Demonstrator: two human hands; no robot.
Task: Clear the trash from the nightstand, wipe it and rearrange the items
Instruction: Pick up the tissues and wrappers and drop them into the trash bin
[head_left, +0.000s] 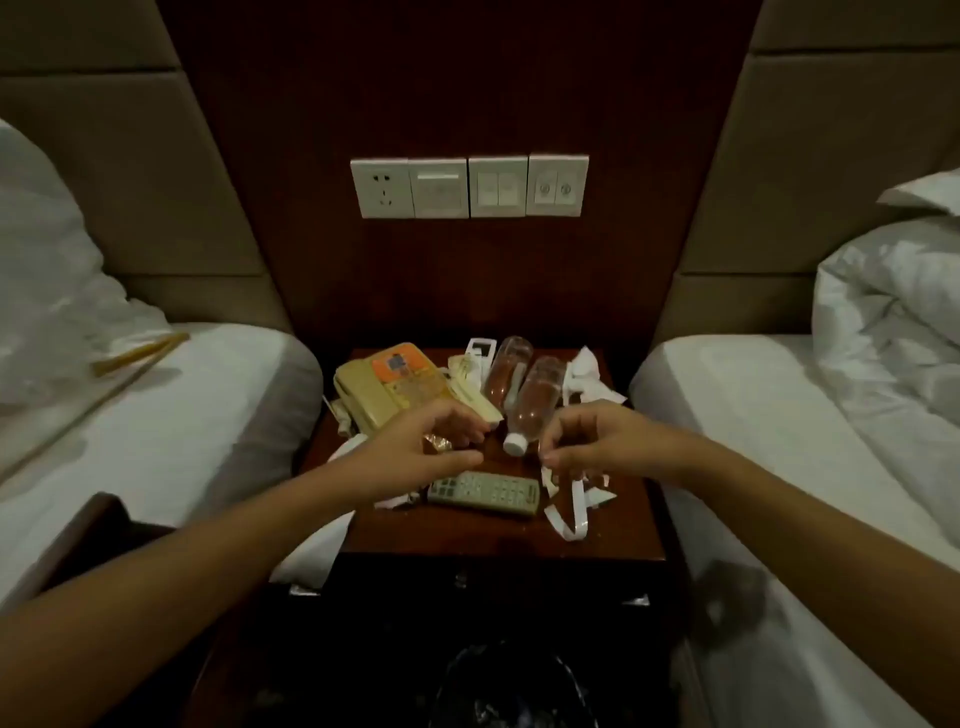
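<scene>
right hand (597, 441) pinches a white paper strip (574, 506) off the nightstand (467, 540) front edge — bin-bound; left hand (431, 452) grips a crumpled wrapper (438, 443)

Both bare forearms extend forward and converge toward the centre. The left hand (431, 447) is held palm inward, fingers curved, thumb extended toward the right hand (597, 441). The right hand has fingers curled, thumb and forefinger pinched together. The hands are near, not touching.
</scene>
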